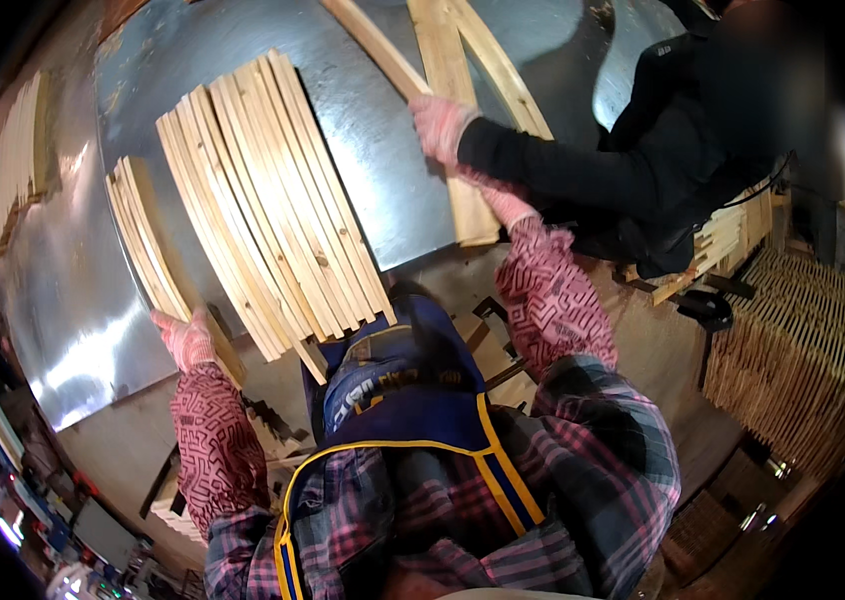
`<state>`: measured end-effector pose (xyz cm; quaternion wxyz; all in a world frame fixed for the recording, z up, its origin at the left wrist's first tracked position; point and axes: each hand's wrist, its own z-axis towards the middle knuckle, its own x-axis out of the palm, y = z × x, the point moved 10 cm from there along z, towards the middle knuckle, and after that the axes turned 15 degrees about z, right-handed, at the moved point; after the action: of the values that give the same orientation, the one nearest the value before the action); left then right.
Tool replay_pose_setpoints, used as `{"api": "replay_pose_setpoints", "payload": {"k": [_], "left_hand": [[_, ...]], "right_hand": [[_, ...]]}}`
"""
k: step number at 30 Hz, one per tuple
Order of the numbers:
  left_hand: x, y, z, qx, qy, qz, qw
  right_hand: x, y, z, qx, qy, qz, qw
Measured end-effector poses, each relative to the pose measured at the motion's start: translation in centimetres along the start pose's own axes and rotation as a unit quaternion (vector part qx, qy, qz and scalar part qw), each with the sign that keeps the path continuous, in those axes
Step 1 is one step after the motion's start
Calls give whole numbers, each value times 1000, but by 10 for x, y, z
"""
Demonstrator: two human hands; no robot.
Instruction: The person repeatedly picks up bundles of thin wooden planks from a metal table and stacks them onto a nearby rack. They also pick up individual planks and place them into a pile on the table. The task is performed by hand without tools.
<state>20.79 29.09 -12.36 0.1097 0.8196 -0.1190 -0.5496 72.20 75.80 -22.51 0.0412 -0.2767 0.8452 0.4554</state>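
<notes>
While the narrow strip bundle at left of the frame is clasped near its lower end by the left hand, the right hand, upper centre-right, is partly covered by a co-worker's sleeve; its grip cannot be told. The metal table's near edge is overhung by central wooden strips; bare metal is shown lower left. Lettering is borne by the blue apron.
</notes>
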Motion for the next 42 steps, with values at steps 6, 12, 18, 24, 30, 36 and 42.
{"api": "replay_pose_setpoints", "payload": {"k": [6,12,18,24,30,36,42], "left_hand": [[-6,-21,-15,35,-22,2,999],[-19,-28,-33,15,-21,10,1000],[-74,-199,-130,371,-97,-495,780],[-64,-428,-224,345,370,-493,708],[-101,-514,-150,443,113,-131,880],[-89,-524,-107,494,-165,292,802],[-123,-334,-116,445,52,-274,851]], "right_hand": [[100,-74,-61,185,183,551,793],[102,-18,-120,179,183,597,760],[100,21,-146,132,221,483,837],[135,-22,-144,273,263,379,844],[176,-16,-129,215,325,145,910],[155,25,-87,-2,233,-236,943],[-44,83,-30,-272,-212,-374,861]]}}
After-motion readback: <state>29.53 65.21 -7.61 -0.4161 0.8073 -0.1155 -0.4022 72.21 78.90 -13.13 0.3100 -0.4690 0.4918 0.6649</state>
